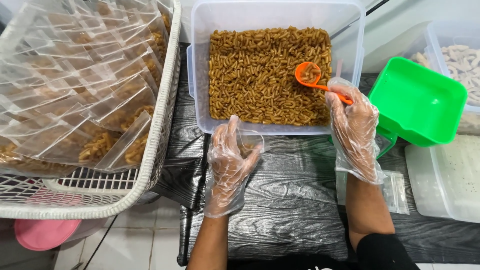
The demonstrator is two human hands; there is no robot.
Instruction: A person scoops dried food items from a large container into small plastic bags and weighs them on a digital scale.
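Clear, crinkly filled pouches (100, 100) heap in the white lattice basket (155, 150) | my left hand (227, 167), thin film glove, pinches a small clear bag (250, 142) open at the tub's (200, 75) near wall; I'd hold its mouth wide | right hand (355, 130) closed on orange scoop (310, 75), loaded level over ridged brown macaroni (260, 75) | glossy green tray (417, 100) beside.
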